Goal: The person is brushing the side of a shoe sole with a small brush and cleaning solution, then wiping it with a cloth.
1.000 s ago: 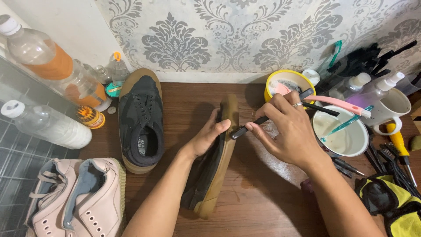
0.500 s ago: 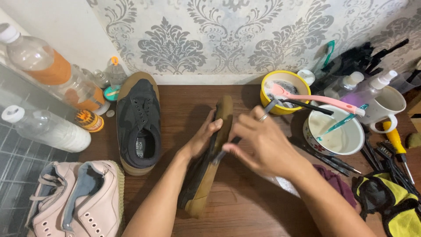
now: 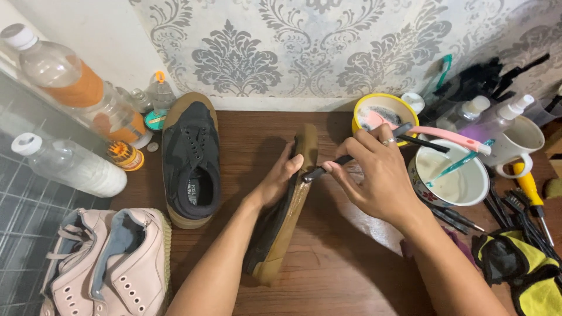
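A thin black brush (image 3: 351, 157) is pinched in the grip of the right hand (image 3: 380, 181), its handle slanting up to the right and its head pressed against the gum-coloured sole edge of a dark shoe (image 3: 281, 216). That shoe is clasped by the left hand (image 3: 280, 178), the fingers (image 3: 295, 162) wrapped over its upper side and the thumb hidden behind. The shoe is stood on its side near the middle of the brown wooden tabletop (image 3: 328, 275), with the sole turned toward the right hand. Its long axis runs from the far end, close to the wall, down and slightly left toward the person; which end is the toe cannot be told.

Just to the left, a second dark shoe (image 3: 190, 158) of the same kind is laid upright on its sole, its long axis roughly parallel and one end against the wall. Two pink shoes (image 3: 111, 263) are set side by side at the near left corner.

Four clear bottles are counted on the left: two with orange labels (image 3: 61, 73) and (image 3: 120, 120), one lying with a white label (image 3: 70, 167), and a small one (image 3: 159, 96) by the wall. To the right are seen one yellow bowl (image 3: 358, 114), one white bowl (image 3: 471, 193) with a teal brush in it, one pink brush (image 3: 451, 136) across them, one white mug (image 3: 521, 140) and one yellow-and-black glove (image 3: 521, 263).
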